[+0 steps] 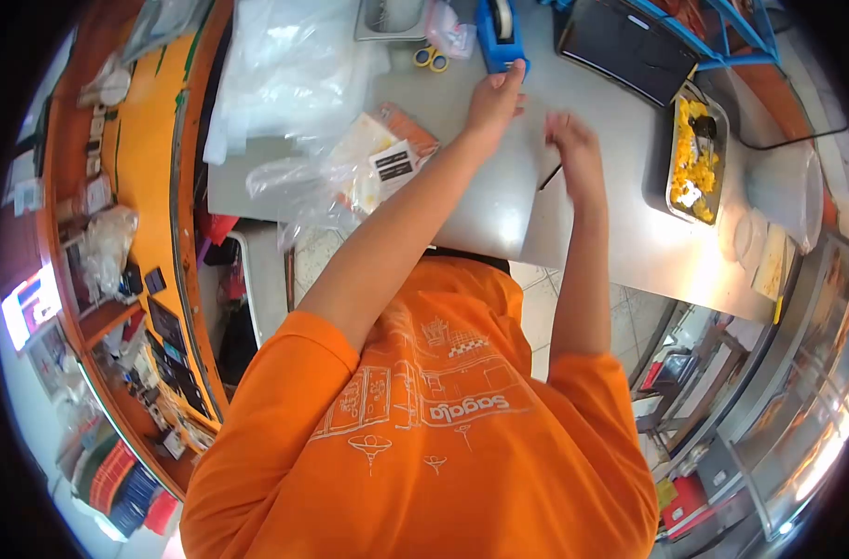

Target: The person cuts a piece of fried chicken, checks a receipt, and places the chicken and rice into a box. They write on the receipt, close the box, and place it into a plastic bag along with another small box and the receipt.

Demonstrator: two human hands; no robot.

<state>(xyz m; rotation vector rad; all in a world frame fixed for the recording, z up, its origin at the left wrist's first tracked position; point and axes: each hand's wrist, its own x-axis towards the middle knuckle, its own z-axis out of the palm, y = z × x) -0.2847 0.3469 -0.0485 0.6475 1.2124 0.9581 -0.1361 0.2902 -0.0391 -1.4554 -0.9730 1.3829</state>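
Note:
My left hand [492, 107] reaches to the near end of a blue tape dispenser [501, 42]. One digit lies over or against that end, apart from the other fingers, which are partly hidden. To its right, my right hand [575, 149] is above the table with its fingers curled together; anything in them is too small to make out. A thin black stick-like item [550, 177] lies beside that hand. Left of my left forearm are a clear plastic bag [298, 186] and a packet with a black-and-white label [393, 163]. Yellow-handled scissors [431, 60] rest left of the dispenser.
A metal tray [674, 177] with yellow food pieces stands on the right of the grey table [629, 233]. Behind it are a dark flat device [629, 47] and a blue rack [746, 37]. Plastic sheets [285, 74] cover the back left. Orange shelving [154, 140] borders the left side.

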